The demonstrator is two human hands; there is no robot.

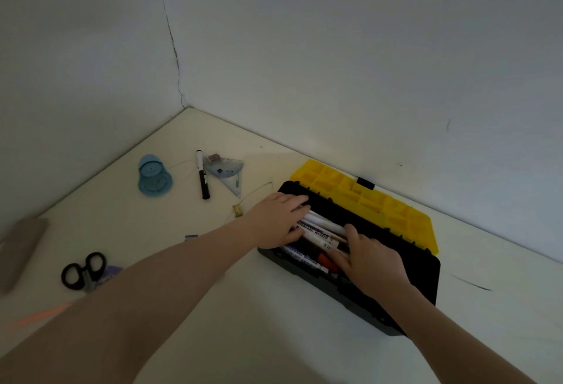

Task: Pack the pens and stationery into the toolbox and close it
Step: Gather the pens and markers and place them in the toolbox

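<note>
Left hand: grip spread, fingers flat across the white whiteboard markers at the left end of the open black plastic toolbox; nothing pinched. Right hand: grip also loosely spread, palm down on the markers at the box's middle, thumb pointing up. Both forearms reach in from bottom left and bottom right. Barrels read "WHITEBOARD MARKER". Toolbox sits on the cream tabletop by the wall, yellow compartmented lid swung back. Still out on the tabletop: black-and-white marker, clear plastic set square, black-handled scissors, blue round plastic tape dispenser.
</note>
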